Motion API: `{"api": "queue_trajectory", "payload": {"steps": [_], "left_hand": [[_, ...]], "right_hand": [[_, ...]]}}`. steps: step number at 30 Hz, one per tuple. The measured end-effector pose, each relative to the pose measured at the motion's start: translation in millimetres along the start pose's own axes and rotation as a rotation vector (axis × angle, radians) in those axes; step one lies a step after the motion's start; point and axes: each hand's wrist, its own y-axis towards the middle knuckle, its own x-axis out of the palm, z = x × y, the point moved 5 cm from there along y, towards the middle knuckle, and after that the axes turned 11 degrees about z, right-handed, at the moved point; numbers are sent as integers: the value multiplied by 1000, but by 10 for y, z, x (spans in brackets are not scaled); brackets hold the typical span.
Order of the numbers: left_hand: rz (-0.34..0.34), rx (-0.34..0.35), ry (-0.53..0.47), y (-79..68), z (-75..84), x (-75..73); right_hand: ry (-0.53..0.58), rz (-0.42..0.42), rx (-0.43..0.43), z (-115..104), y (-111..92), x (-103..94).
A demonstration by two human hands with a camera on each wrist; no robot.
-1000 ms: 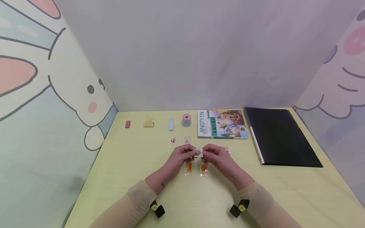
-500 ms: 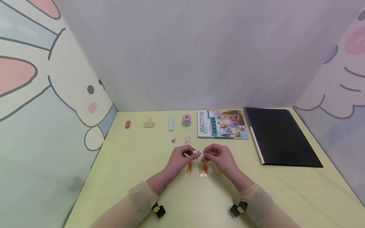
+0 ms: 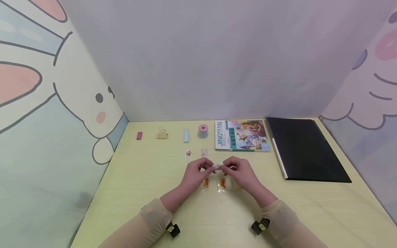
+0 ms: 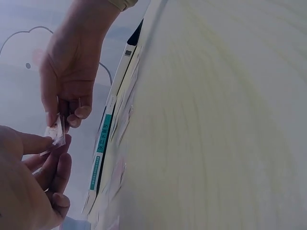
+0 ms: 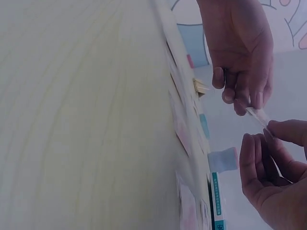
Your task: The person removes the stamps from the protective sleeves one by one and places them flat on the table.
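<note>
Above the table, both hands meet at a small clear plastic packet with a printed piece inside. My left hand pinches one side of it between thumb and fingers. The opposite side is pinched by my right hand. In the left wrist view the packet is tilted, its print partly covered by fingertips. The right wrist view shows the packet nearly edge-on. Below the hands lie an orange-printed packet, another such packet and a third packet partly behind the right hand.
Two small printed pieces, one picture square and one paler piece, lie beyond the hands. Farther back are a pink block, binder clip, blue bar, pink-and-blue spool, book and black folder.
The packet has turned from facing up to a tilted, more crumpled look. My right thumb and fingers have shifted left over its edge; the left hand has barely moved.
</note>
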Motion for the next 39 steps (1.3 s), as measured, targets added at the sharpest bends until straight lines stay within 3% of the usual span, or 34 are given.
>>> {"api": "queue_trajectory", "payload": {"steps": [3, 7, 12, 21, 29, 36, 39], "left_hand": [[3, 15, 23, -8, -11, -6], [59, 26, 108, 7, -16, -29], [116, -23, 164, 63, -43, 6], [115, -125, 296, 119, -33, 162], [80, -24, 390, 167, 14, 284], [26, 106, 527, 150, 40, 370], [23, 127, 595, 136, 41, 378]], "right_hand": [[-21, 21, 25, 26, 27, -51], [-39, 82, 66, 71, 111, -165], [-105, 155, 150, 122, 271, -316], [-173, 12, 334, 224, 553, -188], [-284, -13, 416, 285, 709, -86], [-499, -12, 328, 312, 789, -13], [-583, -15, 263, 293, 806, 19]]}}
